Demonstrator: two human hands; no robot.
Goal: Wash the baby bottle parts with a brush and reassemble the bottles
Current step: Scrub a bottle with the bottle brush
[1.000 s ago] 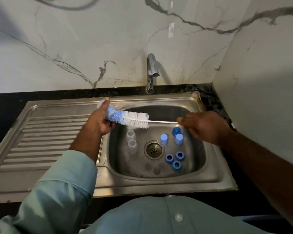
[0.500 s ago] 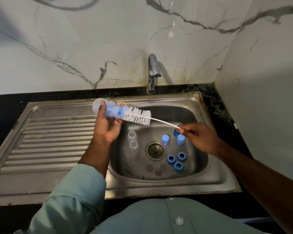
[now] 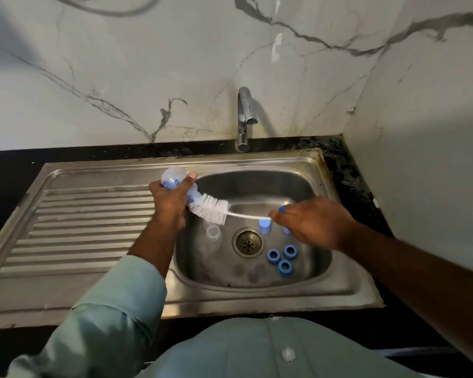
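Observation:
My left hand (image 3: 170, 204) grips a clear baby bottle (image 3: 172, 178) on its side over the sink's left rim, mouth toward the right. My right hand (image 3: 309, 222) pinches the thin white handle of a bottle brush (image 3: 210, 208), whose white bristles sit just outside the bottle's mouth with the tip inside. In the steel sink basin (image 3: 320, 257) lie three blue screw rings (image 3: 281, 257), light blue caps (image 3: 265, 226) partly hidden by my right hand, and clear bottles (image 3: 213, 233) left of the drain.
A chrome tap (image 3: 243, 118) stands behind the basin, no water running. A ribbed steel drainboard (image 3: 88, 230) stretches to the left. Marble walls close in behind and on the right. The drain (image 3: 248, 242) is in the basin's middle.
The brush has slid back and forth in the bottle. My left hand turned over the bottle and my right hand rose slightly with the handle.

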